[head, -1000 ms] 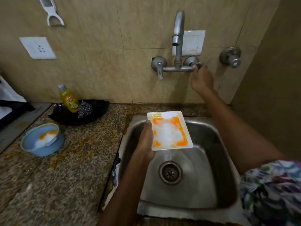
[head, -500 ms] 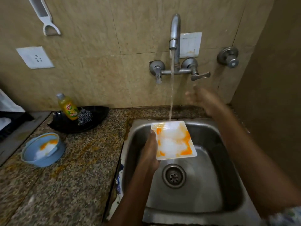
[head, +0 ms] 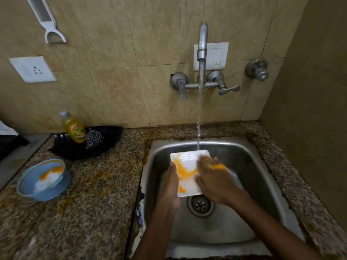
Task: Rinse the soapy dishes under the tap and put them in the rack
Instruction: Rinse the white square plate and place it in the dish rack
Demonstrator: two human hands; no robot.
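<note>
A square white plate [head: 185, 171] smeared with orange residue and foam is held over the steel sink [head: 262, 184]. My left hand [head: 171, 184] grips its left edge. My right hand [head: 212, 177] lies flat on the plate's right half, fingers spread, covering that part. Water runs from the wall tap [head: 202, 40] and lands on the plate's far edge. A blue bowl [head: 44, 180] with foam and orange smears sits on the counter at the left. No rack is in view.
A black tray [head: 105, 139] at the back of the granite counter [head: 93, 212] holds a yellow dish-soap bottle [head: 74, 128] and a steel scrubber [head: 93, 137]. The tap's lever handles stick out from the wall. A side wall stands close on the right.
My right hand turned the tap handle, water started running, then the hand came down onto the plate. The plate stayed in my left hand over the sink.
</note>
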